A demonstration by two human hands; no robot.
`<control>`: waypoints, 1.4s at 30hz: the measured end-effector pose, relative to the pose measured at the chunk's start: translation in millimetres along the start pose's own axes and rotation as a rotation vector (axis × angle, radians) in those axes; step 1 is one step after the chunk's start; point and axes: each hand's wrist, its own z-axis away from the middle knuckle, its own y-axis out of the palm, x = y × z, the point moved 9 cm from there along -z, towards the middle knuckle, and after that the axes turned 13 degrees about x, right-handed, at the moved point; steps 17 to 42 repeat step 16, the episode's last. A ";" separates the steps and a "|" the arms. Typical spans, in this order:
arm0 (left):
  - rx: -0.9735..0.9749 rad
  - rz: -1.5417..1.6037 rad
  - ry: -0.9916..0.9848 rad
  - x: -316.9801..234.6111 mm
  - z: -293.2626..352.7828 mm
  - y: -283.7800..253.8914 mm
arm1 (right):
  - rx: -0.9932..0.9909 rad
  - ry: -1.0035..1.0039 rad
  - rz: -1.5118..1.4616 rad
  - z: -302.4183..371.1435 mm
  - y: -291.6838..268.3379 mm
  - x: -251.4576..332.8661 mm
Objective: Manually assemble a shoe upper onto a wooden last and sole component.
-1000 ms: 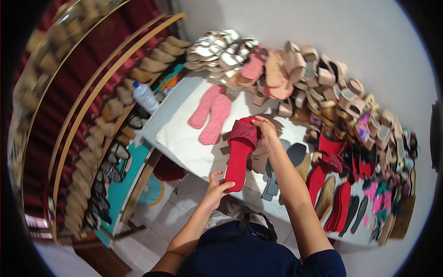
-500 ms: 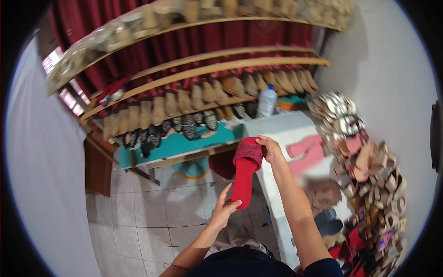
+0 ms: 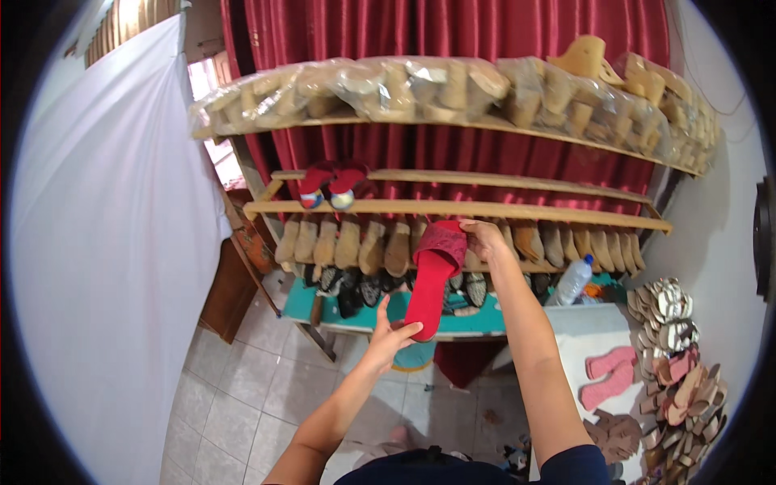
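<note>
A red slide sandal (image 3: 432, 284) with a wide, darker red patterned strap is held up between my two hands. My left hand (image 3: 393, 339) pinches its heel end, thumb on top of the insole and another finger sticking out to the side. At the toe end my right hand (image 3: 483, 238) grips the sole's edge beside the strap. Behind the sandal runs a wooden rack: a pair of red sandals (image 3: 333, 184) sits at the left of its two-rail shelf, and a row of tan shoe lasts (image 3: 347, 242) lines the shelf below.
Plastic-wrapped lasts (image 3: 420, 89) fill the top shelf before a red curtain. Under the rack is a teal bench (image 3: 477, 322) with dark shoes. On the right, a white table (image 3: 575, 331) carries pink sole pieces (image 3: 608, 376), a water bottle (image 3: 572, 279) and piled sandals (image 3: 683, 396).
My view has swung left and up toward the rack, and both hands have carried the red sandal from beside the white table to in front of the shelves. The grip looks the same.
</note>
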 end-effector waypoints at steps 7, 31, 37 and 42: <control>-0.105 -0.021 0.104 -81.9 -69.7 -66.4 | 0.097 -0.051 0.022 -111.4 43.9 27.2; -0.417 -0.204 0.412 -134.2 -165.3 -110.6 | -0.002 -0.129 0.026 -267.8 32.1 46.9; -0.417 -0.204 0.412 -134.2 -165.3 -110.6 | -0.002 -0.129 0.026 -267.8 32.1 46.9; -0.417 -0.204 0.412 -134.2 -165.3 -110.6 | -0.002 -0.129 0.026 -267.8 32.1 46.9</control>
